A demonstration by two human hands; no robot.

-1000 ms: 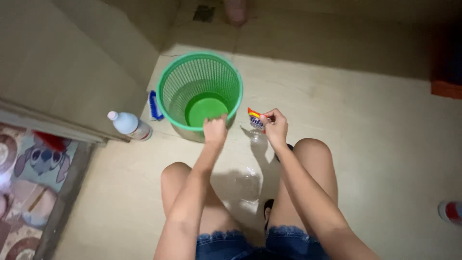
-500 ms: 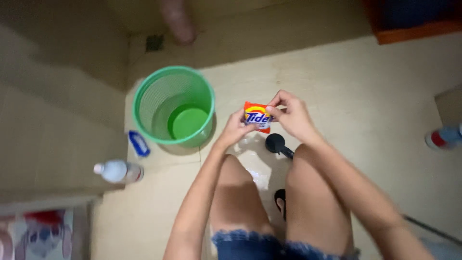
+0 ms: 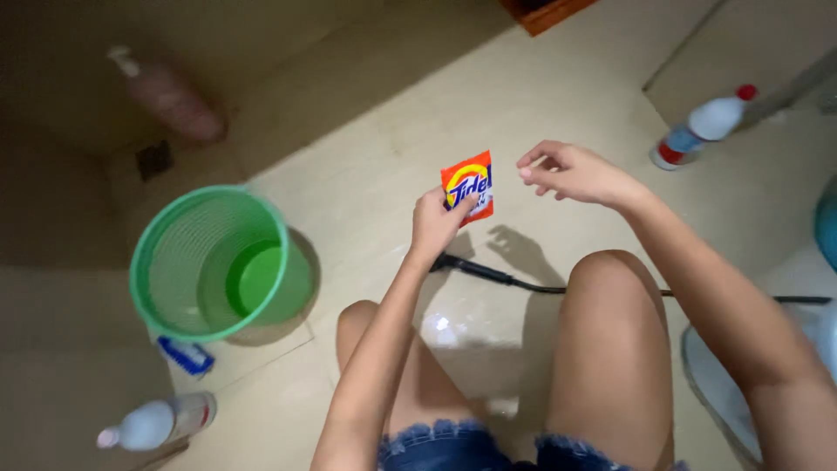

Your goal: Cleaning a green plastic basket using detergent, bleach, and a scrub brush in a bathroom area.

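My left hand point(image 3: 436, 221) pinches the lower edge of a small orange detergent sachet point(image 3: 468, 185) and holds it upright above the tiled floor. My right hand point(image 3: 571, 171) hovers just right of the sachet with its fingers loosely spread, not touching it. A green mesh basket point(image 3: 179, 228) stands upright on the floor to the left, well apart from both hands. My bare knees are below the hands.
A black shower head with hose point(image 3: 488, 275) lies on the wet floor point(image 3: 366, 148) between my knees. White bottles lie at the lower left point(image 3: 161, 421) and upper right point(image 3: 702, 125). A pink bottle point(image 3: 170, 96) and a floor drain point(image 3: 154, 160) are at upper left; a blue brush point(image 3: 186, 355) lies by the basket.
The left hand left the basket rim and took the sachet; the right hand let go and moved right. The view swung, putting the basket further left.
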